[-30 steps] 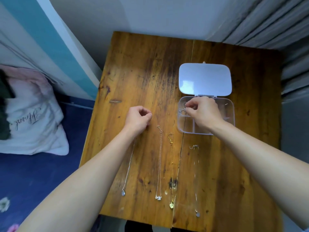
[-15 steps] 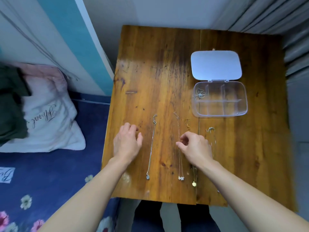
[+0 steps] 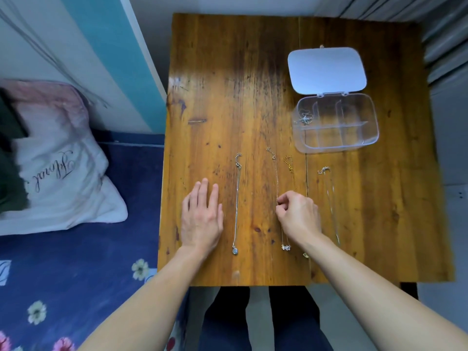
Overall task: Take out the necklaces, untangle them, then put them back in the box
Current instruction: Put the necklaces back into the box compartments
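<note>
I see my left hand (image 3: 202, 219) lying flat, fingers spread, holding nothing. Just right of it a silver necklace (image 3: 236, 203) lies straight on the wooden table (image 3: 228, 84). My right hand (image 3: 298, 216) is curled, fingertips pinching the chain of the second necklace (image 3: 274, 171). A gold necklace (image 3: 288, 164) passes under that hand; a fourth necklace (image 3: 329, 193) lies right of it. Beyond it, the clear compartment box (image 3: 354, 145) stands open, a tangled chain (image 3: 305, 117) in its far-left compartment.

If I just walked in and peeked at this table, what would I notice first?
Probably the four thin necklaces laid in straight lines on the wooden table, like the leftmost necklace. The right hand pinches the second necklace, while the left hand lies flat nearby. Behind them, the clear box sits open with one small chain bundle inside.
</note>
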